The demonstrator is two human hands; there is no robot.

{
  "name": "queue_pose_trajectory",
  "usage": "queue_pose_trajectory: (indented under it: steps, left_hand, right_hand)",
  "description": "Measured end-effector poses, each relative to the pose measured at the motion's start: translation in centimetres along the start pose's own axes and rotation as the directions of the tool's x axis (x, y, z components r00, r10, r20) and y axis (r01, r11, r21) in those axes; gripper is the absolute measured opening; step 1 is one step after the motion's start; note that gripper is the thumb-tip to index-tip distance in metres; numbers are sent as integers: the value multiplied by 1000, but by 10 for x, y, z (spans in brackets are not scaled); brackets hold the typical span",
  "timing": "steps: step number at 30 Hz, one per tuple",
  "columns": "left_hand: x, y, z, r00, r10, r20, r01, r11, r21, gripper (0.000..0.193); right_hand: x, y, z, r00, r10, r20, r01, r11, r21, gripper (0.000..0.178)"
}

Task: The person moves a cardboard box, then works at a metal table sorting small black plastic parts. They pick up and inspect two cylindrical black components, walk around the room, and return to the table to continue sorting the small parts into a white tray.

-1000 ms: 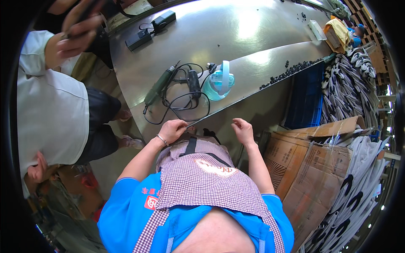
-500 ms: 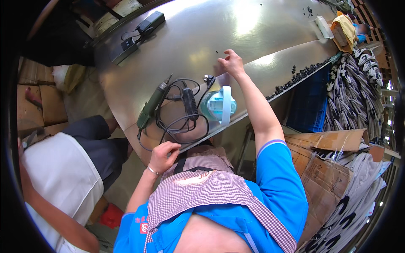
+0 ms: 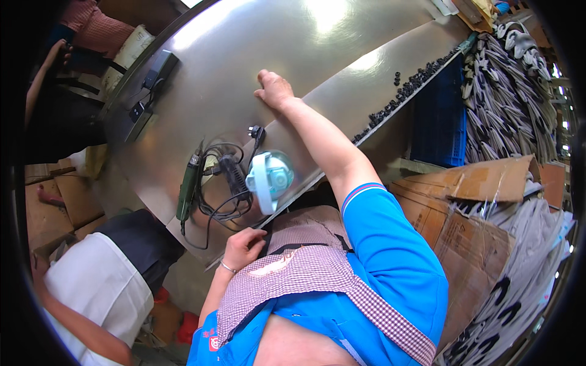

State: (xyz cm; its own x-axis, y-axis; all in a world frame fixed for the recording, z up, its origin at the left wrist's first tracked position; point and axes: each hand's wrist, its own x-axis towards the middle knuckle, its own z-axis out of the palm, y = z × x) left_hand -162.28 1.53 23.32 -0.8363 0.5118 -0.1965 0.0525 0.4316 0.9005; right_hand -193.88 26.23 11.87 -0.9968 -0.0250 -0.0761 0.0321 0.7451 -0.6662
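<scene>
My right hand (image 3: 274, 90) reaches out over the metal tabletop (image 3: 213, 79), palm down with fingers curled. Whatever its fingertips might hold is hidden. My left hand (image 3: 244, 247) rests low by the near table edge, against the checked apron (image 3: 305, 229). Its fingers are loosely curled, with nothing visible in them. Between the hands stands a light blue bottle (image 3: 278, 177) with a looped handle on its lid. To its left lie a green electric screwdriver (image 3: 189, 189), a coiled black cable with an adapter (image 3: 233, 175), and a black plug (image 3: 257, 132).
Small black parts (image 3: 403, 91) line the right table edge above a blue crate (image 3: 436, 122). Grey bundled pieces (image 3: 506, 97) and cardboard (image 3: 470, 232) are stacked at right. A black power unit (image 3: 160, 68) lies far left. A person in a white apron (image 3: 101, 287) is at left.
My view has shifted, so the table items sit further left. My right hand has moved over where a small black piece lay. My left hand has drawn back slightly from the table edge.
</scene>
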Motion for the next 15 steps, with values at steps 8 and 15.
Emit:
queue_pose_trajectory:
  steps: [8,15]
  left_hand:
    - [25,52,91,975,-222,-15,222,975,17,25]
    - [56,87,119,965,-260,-46,262,963,67,27]
  right_hand:
    - [28,10,0,995,86,48,-91,989,114,26]
    - [40,13,-18,969,12,246,-26,998,54,19]
